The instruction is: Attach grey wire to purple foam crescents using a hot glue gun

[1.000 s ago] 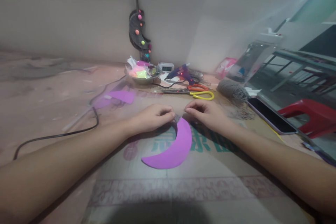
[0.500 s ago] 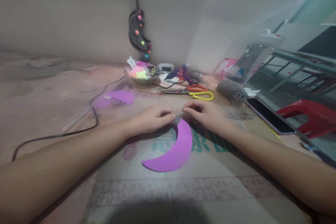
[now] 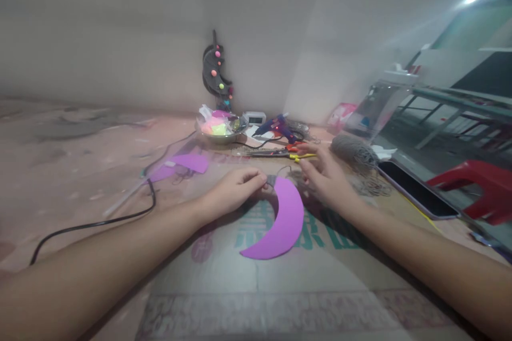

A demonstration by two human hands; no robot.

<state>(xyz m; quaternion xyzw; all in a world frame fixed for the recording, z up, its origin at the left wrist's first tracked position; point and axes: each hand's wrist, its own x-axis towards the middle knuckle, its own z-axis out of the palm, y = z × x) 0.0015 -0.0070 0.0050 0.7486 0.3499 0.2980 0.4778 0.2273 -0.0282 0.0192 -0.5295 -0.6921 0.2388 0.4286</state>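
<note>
A purple crescent cutout (image 3: 286, 224), its upper tip wrapped in grey yarn (image 3: 271, 180), is pinched at that wrapped end by my left hand (image 3: 240, 186). From the wrap a thin loose strand curls up to the right. My right hand (image 3: 326, 170) has its fingers apart and is clear of the crescent. Its fingertips overlap the handles of the scissors (image 3: 272, 154) in view; whether they touch I cannot tell. Right of that hand lies a ball of grey yarn (image 3: 352, 150).
Behind the scissors are a glue gun (image 3: 276, 128), a metal bowl (image 3: 220, 137) of colourful bits and a small white clock (image 3: 255, 118). A decorated grey crescent (image 3: 212, 72) stands against the wall. Purple scraps (image 3: 192, 162) and a black cord (image 3: 100, 222) lie left, a phone (image 3: 416, 189) right.
My right hand has let go of the yarn strand, opened and moved right and away toward the scissors. My left hand still pinches the wrapped tip. The view has tilted up slightly.
</note>
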